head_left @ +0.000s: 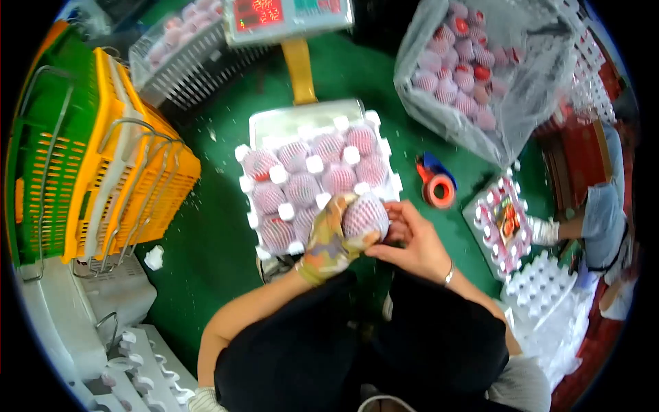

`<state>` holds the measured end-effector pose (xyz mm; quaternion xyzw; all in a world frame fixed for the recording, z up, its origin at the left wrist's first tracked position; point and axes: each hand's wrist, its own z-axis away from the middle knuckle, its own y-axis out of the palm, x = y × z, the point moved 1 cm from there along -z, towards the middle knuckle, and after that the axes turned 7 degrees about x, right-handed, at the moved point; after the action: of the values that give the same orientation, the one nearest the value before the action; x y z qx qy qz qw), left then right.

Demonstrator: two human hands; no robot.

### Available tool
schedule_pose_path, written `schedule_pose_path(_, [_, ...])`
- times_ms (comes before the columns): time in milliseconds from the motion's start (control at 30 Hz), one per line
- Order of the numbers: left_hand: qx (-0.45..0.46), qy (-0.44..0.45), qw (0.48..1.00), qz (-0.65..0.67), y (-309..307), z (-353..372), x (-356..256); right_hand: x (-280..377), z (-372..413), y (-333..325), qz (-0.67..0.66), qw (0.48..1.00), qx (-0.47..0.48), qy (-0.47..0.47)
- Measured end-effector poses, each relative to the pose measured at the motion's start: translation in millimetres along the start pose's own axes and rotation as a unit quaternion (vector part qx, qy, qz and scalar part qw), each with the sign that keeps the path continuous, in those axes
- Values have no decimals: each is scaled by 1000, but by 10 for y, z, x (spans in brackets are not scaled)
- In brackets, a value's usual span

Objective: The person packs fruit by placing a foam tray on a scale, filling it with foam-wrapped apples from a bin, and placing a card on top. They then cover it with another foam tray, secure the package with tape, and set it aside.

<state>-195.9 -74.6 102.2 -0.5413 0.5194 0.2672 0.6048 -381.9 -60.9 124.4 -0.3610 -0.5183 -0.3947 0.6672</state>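
Observation:
A white foam tray (pixel 312 165) of fruits in pink foam nets rests on a scale platform (pixel 288 118) on the green floor. My left hand (pixel 331 237), in a patterned glove, cups one net-wrapped fruit (pixel 365 214) at the tray's near right corner. My bare right hand (pixel 412 242), with a bracelet at the wrist, touches the same fruit from the right, fingers curled against it.
Stacked orange and green crates (pixel 117 172) stand at left. The scale's display (pixel 285 14) is at top, and a clear bag of netted fruits (pixel 473 69) is at top right. A tape dispenser (pixel 437 184) lies near it. Another person (pixel 604 220) handles a tray (pixel 502 223) at right.

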Motion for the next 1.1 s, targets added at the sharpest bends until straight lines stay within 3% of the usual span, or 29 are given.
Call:
schedule_pose_path(67, [70,-89,982,151,91,76,115,74,100,-60,129,991,14,31])
schedule_pose_path(100, [96,-85,983,129,151,184,222,87,159,-57,123,991,10,50])
schedule_pose_path(167, [119,-73,984,111,271,269,424,140,166,-86,297,953,47,-24])
schedule_pose_path(233, [215,-115,959,145,329,324,439,115,186,-104,302,950,65,-52])
schedule_pose_path(267, [214,-115,959,145,333,326,424,108,181,-114,307,944,82,-88])
schedule_pose_path(333, [191,-162,895,369,281,261,258,64,149,-174,312,942,78,-93])
schedule_pose_path(367, [197,-186,881,387,235,221,313,27,91,-229,330,939,17,-94])
schedule_pose_path(400, [151,-149,900,381,95,213,230,-12,34,-285,348,932,-46,-94])
schedule_pose_path(467, [85,-124,949,278,-174,217,275,-119,-148,-350,367,924,-71,-87])
schedule_pose_path(567, [-33,-124,953,273,-450,318,362,-238,-297,-308,495,862,-50,-92])
schedule_pose_path(633, [-81,-88,947,299,-603,387,436,-293,-281,-241,483,870,-54,-80])
schedule_pose_path(667, [-123,-127,937,300,-658,436,440,-319,-265,-226,475,876,-60,-65])
schedule_pose_path(733, [-161,-142,947,240,-755,537,546,-378,-285,-218,475,877,-36,-66])
schedule_pose_path(800, [-169,-141,947,233,-816,600,606,-517,-315,-199,526,847,-16,-74])
schedule_pose_path(933, [-197,-151,943,221,-859,625,662,-589,-214,-217,537,840,-18,-67])
schedule_pose_path(1000, [-215,-149,945,198,-943,661,679,-549,-125,-218,568,817,10,-98])
schedule_pose_path(1033, [-220,-139,951,166,-992,678,638,-560,-33,-205,620,781,16,-74])
schedule_pose_path(1100, [-246,-168,945,136,-1085,733,612,-667,84,-205,653,755,21,-56])
